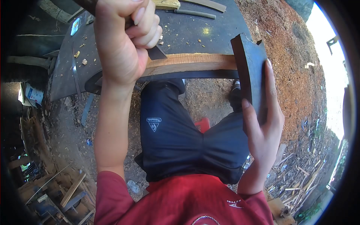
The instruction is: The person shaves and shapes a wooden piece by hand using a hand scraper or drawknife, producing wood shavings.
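Note:
My left hand (122, 41) is raised at the upper left, fingers wrapped round the dark handle of a tool. A flat dark blade (156, 53) shows just beside that hand, its edge at the left part of a pale wooden piece (191, 62). The wooden piece lies crosswise above my knees, along the near side of the dark table. At its right end stands a dark, curved block (249, 71) with a jagged top. My right hand (264, 120) grips this block from its right and lower side, thumb and fingers on its faces.
The dark table (202, 35) carries wood chips, a rod (195, 14) and a yellowish wood piece (163, 3) at its far side. Wood shavings (292, 75) cover the ground at the right. Scrap wood (73, 189) lies at the lower left. Something red (203, 124) shows between my legs.

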`<state>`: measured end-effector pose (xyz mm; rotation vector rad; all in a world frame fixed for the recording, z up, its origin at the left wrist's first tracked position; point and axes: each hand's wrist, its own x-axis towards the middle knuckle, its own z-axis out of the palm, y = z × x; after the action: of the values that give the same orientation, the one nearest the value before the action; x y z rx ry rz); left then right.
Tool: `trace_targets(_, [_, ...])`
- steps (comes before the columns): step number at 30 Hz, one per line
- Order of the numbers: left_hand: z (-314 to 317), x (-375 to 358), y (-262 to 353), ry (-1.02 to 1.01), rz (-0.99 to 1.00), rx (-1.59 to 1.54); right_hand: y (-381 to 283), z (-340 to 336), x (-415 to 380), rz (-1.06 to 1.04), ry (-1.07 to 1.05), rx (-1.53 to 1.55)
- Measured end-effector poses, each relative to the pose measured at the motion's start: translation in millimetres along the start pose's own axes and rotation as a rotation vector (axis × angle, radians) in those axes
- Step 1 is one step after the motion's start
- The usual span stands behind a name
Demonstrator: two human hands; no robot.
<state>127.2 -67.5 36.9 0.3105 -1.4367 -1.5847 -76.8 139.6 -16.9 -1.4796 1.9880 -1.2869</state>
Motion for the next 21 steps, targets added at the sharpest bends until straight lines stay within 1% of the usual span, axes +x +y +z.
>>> trace_targets(6, [-7, -2, -3, 0.004, 0.019, -0.07, 2, 2, -1, -0.025, 0.01, -0.027])
trace_targets(9, [-6, -4, -3, -0.011, 0.039, -0.051, -1, 5, -1, -0.027, 0.046, -0.025])
trace_targets(12, [0, -4, -6, 0.081, 0.042, -0.086, 3, 7, 0, -0.089, 0.065, -0.022])
trace_targets(14, [0, -4, -8, 0.08, 0.055, -0.15, 2, 7, 0, -0.078, 0.061, -0.042])
trace_targets(17, [-4, -3, -11, 0.024, 0.103, -0.127, 3, 6, 1, -0.103, 0.067, -0.076])
trace_targets(21, [1, -4, -9, 0.081, 0.09, -0.13, 0, 9, 1, -0.092, 0.068, -0.068])
